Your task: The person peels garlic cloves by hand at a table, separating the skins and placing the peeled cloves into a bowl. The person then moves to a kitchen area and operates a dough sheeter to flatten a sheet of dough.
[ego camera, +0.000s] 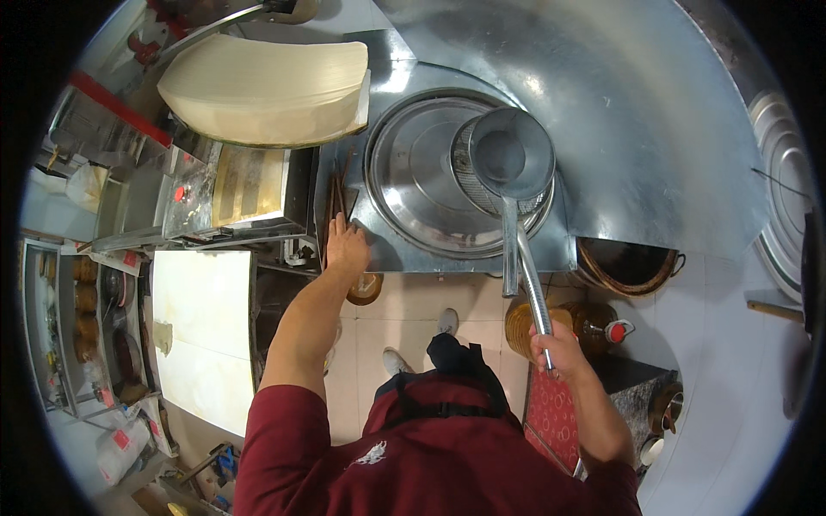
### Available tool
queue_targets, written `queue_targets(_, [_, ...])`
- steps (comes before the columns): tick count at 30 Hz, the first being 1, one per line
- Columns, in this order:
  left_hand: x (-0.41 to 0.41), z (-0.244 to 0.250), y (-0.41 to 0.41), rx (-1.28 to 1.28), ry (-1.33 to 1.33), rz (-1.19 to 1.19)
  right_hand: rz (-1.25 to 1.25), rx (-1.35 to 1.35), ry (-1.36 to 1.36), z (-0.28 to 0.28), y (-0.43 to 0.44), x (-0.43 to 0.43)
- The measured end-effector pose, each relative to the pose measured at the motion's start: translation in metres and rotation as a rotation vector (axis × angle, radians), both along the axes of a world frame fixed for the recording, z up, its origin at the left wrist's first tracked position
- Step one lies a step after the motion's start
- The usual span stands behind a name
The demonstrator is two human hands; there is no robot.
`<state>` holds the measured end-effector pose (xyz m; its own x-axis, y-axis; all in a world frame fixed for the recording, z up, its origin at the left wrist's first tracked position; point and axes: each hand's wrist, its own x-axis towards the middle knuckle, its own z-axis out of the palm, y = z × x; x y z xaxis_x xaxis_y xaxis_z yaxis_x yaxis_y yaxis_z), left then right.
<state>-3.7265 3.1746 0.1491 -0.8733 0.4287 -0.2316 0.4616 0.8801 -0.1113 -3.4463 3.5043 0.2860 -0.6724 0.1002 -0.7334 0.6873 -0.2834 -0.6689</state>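
My right hand [560,351] is closed around the end of a long metal handle [535,297], which runs to a wire-mesh strainer [466,164]. A metal ladle [513,151] lies over the strainer, its own handle not in my grasp. Both are above a large round metal lid or pan [419,180] set in the steel worktop [387,255]. At the worktop's left edge, my left hand [348,245] reaches onto long brown sticks [337,193]; whether its fingers grip any is hidden.
A curved metal splash guard [613,129] rises behind the worktop. A dark-rimmed pot [626,264] sits at right, beside plastic jugs [594,326]. At left are a pale curved hood or cover [271,90], a steel appliance [226,193] and a white board [203,329].
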Motion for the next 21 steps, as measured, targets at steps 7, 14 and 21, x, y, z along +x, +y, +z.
queue_targets(7, [0.062,0.024,-0.016,0.230,0.060,-0.070,-0.073,-0.075,0.071,0.013,-0.039,0.076])
queue_targets(14, [0.147,0.041,-0.013,0.606,-0.139,-0.269,-0.205,-0.019,0.055,0.030,-0.080,0.225])
queue_targets(21, [0.222,-0.068,-0.048,0.538,-0.572,-0.243,-0.411,0.034,-0.020,0.027,-0.116,0.384])
